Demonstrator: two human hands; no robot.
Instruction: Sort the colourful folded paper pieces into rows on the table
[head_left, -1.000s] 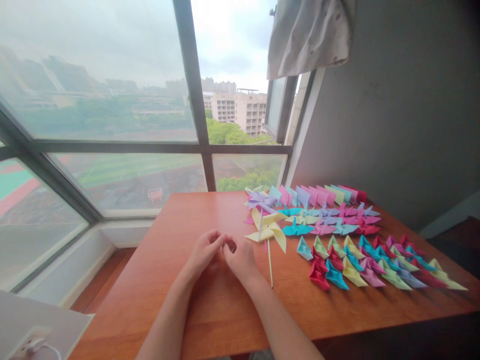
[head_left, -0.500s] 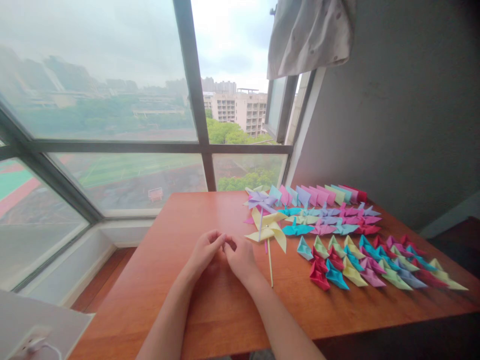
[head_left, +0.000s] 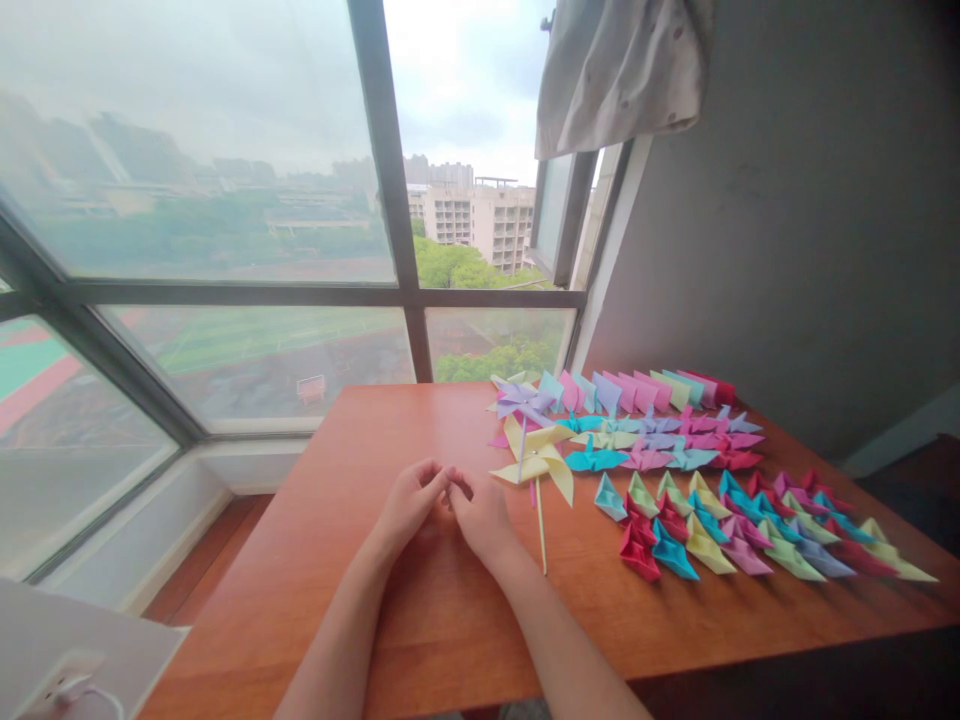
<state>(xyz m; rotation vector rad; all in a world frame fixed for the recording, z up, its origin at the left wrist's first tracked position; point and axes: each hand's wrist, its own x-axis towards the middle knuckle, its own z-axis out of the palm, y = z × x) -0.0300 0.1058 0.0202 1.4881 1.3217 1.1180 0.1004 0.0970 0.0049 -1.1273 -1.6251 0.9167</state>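
My left hand and my right hand rest together on the wooden table, fingertips touching, fingers curled. I can make out nothing held between them. Just right of my right hand lies a yellow paper pinwheel on a thin stick. Behind it lies a purple pinwheel.
Rows of folded paper pieces in many colours cover the right half of the table, with more pinwheel shapes and folded sheets behind. A large window stands ahead. A grey wall is at the right. A white device sits lower left.
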